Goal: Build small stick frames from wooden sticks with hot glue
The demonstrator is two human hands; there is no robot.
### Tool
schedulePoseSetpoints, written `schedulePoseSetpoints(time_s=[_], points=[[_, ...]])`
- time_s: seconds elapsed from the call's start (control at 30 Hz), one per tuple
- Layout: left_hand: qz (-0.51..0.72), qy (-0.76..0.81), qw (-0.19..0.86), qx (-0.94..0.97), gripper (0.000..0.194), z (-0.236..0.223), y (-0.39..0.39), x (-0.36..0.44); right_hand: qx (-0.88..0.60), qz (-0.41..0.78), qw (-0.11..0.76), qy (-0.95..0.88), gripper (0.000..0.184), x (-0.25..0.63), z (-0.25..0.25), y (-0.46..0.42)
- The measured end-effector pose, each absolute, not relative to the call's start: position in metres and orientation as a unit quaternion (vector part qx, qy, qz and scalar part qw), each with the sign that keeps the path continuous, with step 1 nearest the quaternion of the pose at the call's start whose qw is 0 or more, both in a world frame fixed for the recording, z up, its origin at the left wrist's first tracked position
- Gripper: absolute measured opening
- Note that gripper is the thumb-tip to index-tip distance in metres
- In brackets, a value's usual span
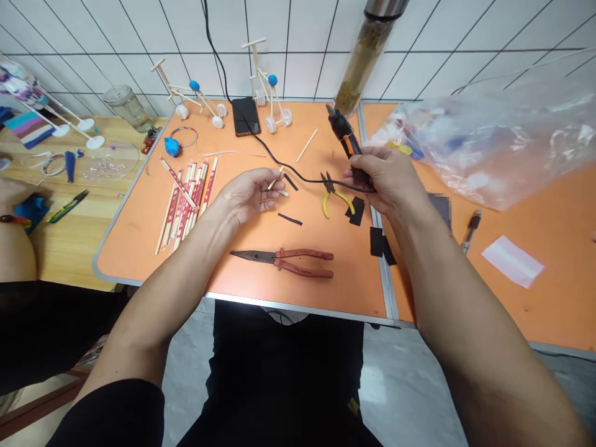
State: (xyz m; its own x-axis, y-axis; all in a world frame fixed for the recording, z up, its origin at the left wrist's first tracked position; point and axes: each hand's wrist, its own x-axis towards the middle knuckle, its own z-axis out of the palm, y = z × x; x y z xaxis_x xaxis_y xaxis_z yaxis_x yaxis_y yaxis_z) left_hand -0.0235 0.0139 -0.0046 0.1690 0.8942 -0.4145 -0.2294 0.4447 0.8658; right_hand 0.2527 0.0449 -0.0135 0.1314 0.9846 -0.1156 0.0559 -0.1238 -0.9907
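Observation:
My right hand (388, 177) is wrapped round a black and orange corded tool, by its look a hot glue gun (345, 135), its nozzle pointing up and away. Between the fingertips of my left hand (254, 194) are short pieces of wooden stick (274, 182). Just past those fingers lie black strips (290, 218). Yellow-handled cutting pliers (329, 186) rest between my hands, beyond the cord. Nearer the front edge are red-handled long-nose pliers (284, 257). Left of my left hand lies a bundle of chopsticks in red-printed wrappers (189, 202).
Two stick models with white wheels (274, 118) and a phone (245, 116) stand or lie at the back. A tall bottle (365, 62) is by the wall. Right are a plastic bag (488, 143) and a pen (472, 231). Another person's arm (16, 242) is far left.

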Motion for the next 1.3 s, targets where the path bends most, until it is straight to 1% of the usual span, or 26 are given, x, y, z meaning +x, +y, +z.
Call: schedulePoseSetpoints(time_s=[0.07, 0.17, 0.3, 0.4, 0.47, 0.57, 0.63, 0.77, 0.9, 1.0, 1.17, 1.3], points=[[0.413, 0.495, 0.688, 0.334, 0.021, -0.005, 0.014, -0.024, -0.543, 0.56, 0.49, -0.389, 0.015, 0.248, -0.006, 0.039], [0.419, 0.494, 0.682, 0.339, 0.022, -0.004, 0.014, -0.024, -0.518, 0.624, 0.469, -0.349, 0.013, 0.242, 0.004, 0.03], [0.438, 0.505, 0.663, 0.336, 0.019, 0.001, 0.013, -0.023, -0.493, 0.67, 0.441, -0.338, 0.011, 0.238, 0.012, 0.019], [0.445, 0.51, 0.657, 0.334, 0.019, 0.003, 0.013, -0.022, -0.465, 0.673, 0.426, -0.387, 0.009, 0.236, 0.014, 0.013], [0.445, 0.513, 0.652, 0.337, 0.021, 0.004, 0.013, -0.023, -0.459, 0.642, 0.427, -0.441, 0.018, 0.234, 0.013, 0.01], [0.446, 0.518, 0.646, 0.34, 0.023, 0.004, 0.013, -0.023, -0.476, 0.561, 0.454, -0.503, 0.038, 0.23, 0.008, 0.007], [0.445, 0.521, 0.645, 0.338, 0.021, 0.004, 0.014, -0.024, -0.493, 0.506, 0.461, -0.538, 0.046, 0.229, 0.003, 0.007], [0.456, 0.524, 0.635, 0.338, 0.016, 0.003, 0.016, -0.027, -0.507, 0.392, 0.459, -0.616, 0.049, 0.231, -0.01, 0.008], [0.481, 0.512, 0.619, 0.351, 0.021, 0.002, 0.016, -0.03, -0.457, 0.306, 0.492, -0.675, 0.054, 0.232, -0.017, 0.006], [0.478, 0.504, 0.624, 0.359, 0.021, 0.001, 0.015, -0.03, -0.446, 0.266, 0.491, -0.699, 0.05, 0.229, -0.017, -0.001], [0.479, 0.514, 0.619, 0.351, 0.015, 0.004, 0.011, -0.024, -0.461, 0.222, 0.467, -0.722, 0.046, 0.226, -0.016, -0.01], [0.479, 0.521, 0.618, 0.342, 0.013, 0.007, 0.01, -0.021, -0.455, 0.181, 0.457, -0.743, 0.046, 0.226, -0.017, -0.009]])
